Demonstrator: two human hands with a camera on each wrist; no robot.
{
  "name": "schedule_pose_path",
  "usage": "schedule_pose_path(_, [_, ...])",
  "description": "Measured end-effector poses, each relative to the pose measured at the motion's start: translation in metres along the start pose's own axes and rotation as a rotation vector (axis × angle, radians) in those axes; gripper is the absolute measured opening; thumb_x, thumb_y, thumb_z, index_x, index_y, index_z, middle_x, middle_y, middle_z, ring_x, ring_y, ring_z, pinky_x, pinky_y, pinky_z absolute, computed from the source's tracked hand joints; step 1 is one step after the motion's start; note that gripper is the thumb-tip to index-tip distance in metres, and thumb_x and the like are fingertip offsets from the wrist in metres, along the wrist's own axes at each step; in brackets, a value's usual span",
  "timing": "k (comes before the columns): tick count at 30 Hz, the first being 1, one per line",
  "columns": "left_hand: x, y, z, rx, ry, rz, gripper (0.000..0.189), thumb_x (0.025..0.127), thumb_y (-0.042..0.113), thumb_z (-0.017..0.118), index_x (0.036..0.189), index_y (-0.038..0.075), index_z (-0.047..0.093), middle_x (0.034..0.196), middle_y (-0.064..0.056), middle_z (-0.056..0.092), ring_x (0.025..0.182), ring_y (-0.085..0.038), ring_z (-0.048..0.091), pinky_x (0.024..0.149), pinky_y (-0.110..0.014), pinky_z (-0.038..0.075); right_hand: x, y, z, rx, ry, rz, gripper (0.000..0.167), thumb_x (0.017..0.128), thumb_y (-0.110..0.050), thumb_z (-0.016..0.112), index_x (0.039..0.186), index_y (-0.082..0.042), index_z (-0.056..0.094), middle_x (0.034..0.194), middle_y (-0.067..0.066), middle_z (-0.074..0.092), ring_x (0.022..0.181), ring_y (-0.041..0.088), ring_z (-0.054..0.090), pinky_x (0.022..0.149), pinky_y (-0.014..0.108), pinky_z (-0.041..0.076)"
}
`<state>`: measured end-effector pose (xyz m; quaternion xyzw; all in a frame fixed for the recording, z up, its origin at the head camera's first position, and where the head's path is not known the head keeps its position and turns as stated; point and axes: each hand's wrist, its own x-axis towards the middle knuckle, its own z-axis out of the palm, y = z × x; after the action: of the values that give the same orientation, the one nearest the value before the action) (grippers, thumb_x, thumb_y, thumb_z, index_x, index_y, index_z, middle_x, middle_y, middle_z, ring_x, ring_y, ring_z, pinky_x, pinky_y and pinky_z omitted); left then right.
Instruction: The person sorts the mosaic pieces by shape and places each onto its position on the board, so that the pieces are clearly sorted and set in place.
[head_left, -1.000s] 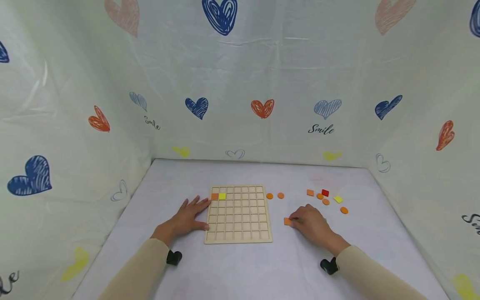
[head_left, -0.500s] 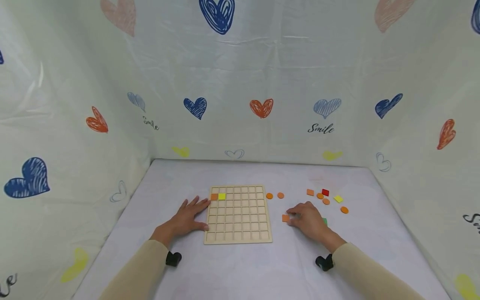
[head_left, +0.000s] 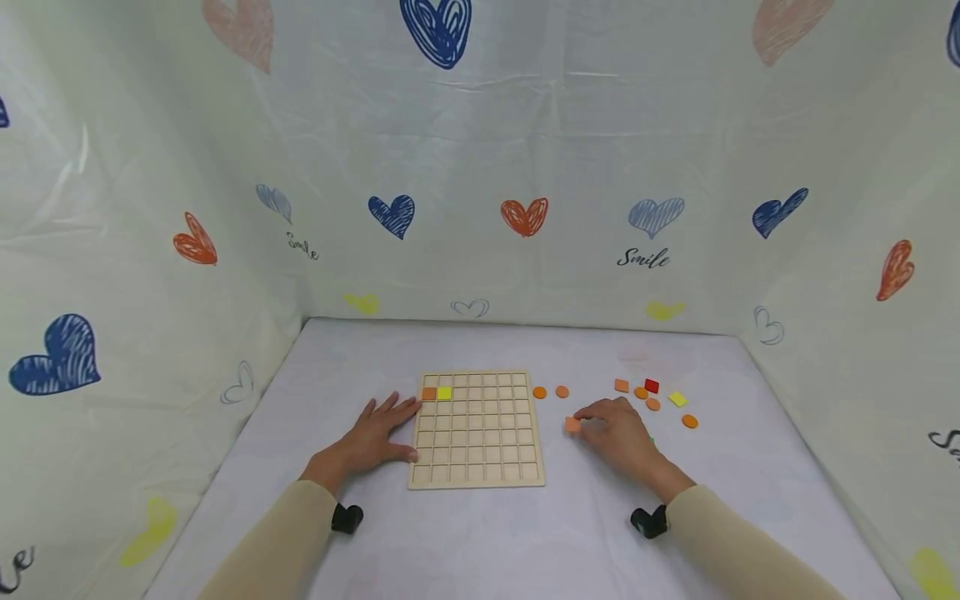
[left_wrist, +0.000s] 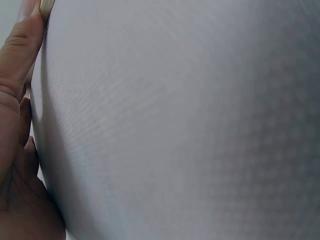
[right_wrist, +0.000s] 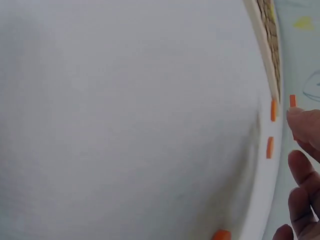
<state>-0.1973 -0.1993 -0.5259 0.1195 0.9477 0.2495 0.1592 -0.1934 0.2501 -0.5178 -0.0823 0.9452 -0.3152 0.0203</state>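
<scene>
A wooden grid board lies on the white-covered table. In its upper left cells sit an orange square tile and a yellow square tile. My left hand, fingers spread, rests along the board's left edge with fingertips and thumb at the rim. To the right of the board, my right hand pinches another orange square tile between thumb and fingers. The right wrist view shows this tile edge-on at the thumb tip. A green piece is mostly hidden by the right hand.
Two orange discs lie just right of the board's upper corner. Farther right are an orange square, a red square, a yellow square and several orange discs. A heart-patterned curtain surrounds the table.
My right hand has shifted slightly away from me, carrying the pinched orange tile up off its earlier spot. The left hand and the board have stayed put.
</scene>
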Motion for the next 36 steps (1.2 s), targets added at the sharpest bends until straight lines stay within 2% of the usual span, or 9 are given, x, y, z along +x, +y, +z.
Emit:
schedule_pose_path(2, [0.001,0.0,0.0,0.001,0.002,0.004,0.103,0.083,0.054,0.085,0.166,0.022,0.035,0.174,-0.003,0.031,0.166,-0.033,0.006,0.133,-0.06,-0.004,0.002,-0.002,-0.005,0.041,0.019,0.04,0.026,0.097,-0.021,0.076,0.122,-0.019,0.079,0.12,0.003,0.073,0.112,0.026,0.057,0.092,0.044,0.055])
schedule_pose_path(5, [0.001,-0.001,0.001,0.004,0.005,0.005,0.103,0.082,0.055,0.085,0.166,0.021,0.036,0.174,-0.004,0.032,0.165,-0.034,0.007,0.133,-0.06,-0.003,0.005,-0.004,-0.011,0.106,0.043,0.076,0.029,0.097,-0.019,0.076,0.126,-0.018,0.078,0.115,0.003,0.074,0.107,0.025,0.06,0.084,0.036,0.055])
schedule_pose_path(8, [0.001,-0.001,0.001,0.012,0.007,0.009,0.104,0.081,0.056,0.085,0.166,0.021,0.036,0.173,-0.004,0.032,0.165,-0.035,0.008,0.133,-0.06,-0.003,0.006,-0.003,-0.014,0.16,0.071,0.076,0.029,0.097,-0.016,0.077,0.126,-0.015,0.077,0.106,0.001,0.074,0.1,0.023,0.061,0.073,0.025,0.053])
schedule_pose_path(11, [0.001,0.0,0.0,0.016,0.008,0.014,0.104,0.082,0.056,0.085,0.166,0.02,0.036,0.173,-0.004,0.032,0.165,-0.035,0.008,0.133,-0.06,-0.002,0.008,-0.002,-0.014,0.193,0.094,0.061,0.03,0.096,-0.014,0.078,0.126,-0.014,0.077,0.102,0.001,0.072,0.097,0.022,0.06,0.067,0.02,0.052])
schedule_pose_path(21, [0.001,-0.001,0.002,0.024,0.007,0.017,0.104,0.082,0.057,0.084,0.166,0.02,0.035,0.173,-0.004,0.032,0.165,-0.034,0.008,0.133,-0.06,-0.002,0.015,-0.014,-0.018,0.234,0.115,0.033,0.03,0.097,-0.017,0.078,0.126,-0.014,0.076,0.107,0.003,0.073,0.101,0.024,0.059,0.069,0.02,0.053])
schedule_pose_path(30, [0.0,-0.005,0.005,0.013,0.02,0.024,0.103,0.082,0.056,0.084,0.166,0.021,0.036,0.173,-0.003,0.033,0.165,-0.033,0.009,0.134,-0.059,-0.003,0.029,-0.032,-0.011,0.235,0.119,-0.015,0.029,0.096,-0.016,0.079,0.124,-0.013,0.076,0.107,0.004,0.072,0.101,0.024,0.059,0.071,0.02,0.053])
schedule_pose_path(36, [-0.001,-0.003,0.003,0.011,0.02,0.025,0.102,0.083,0.054,0.084,0.166,0.022,0.036,0.173,-0.003,0.033,0.165,-0.033,0.009,0.134,-0.058,-0.002,0.038,-0.041,-0.008,0.233,0.107,-0.002,0.029,0.096,-0.018,0.079,0.125,-0.016,0.076,0.109,0.004,0.071,0.103,0.024,0.058,0.073,0.02,0.054])
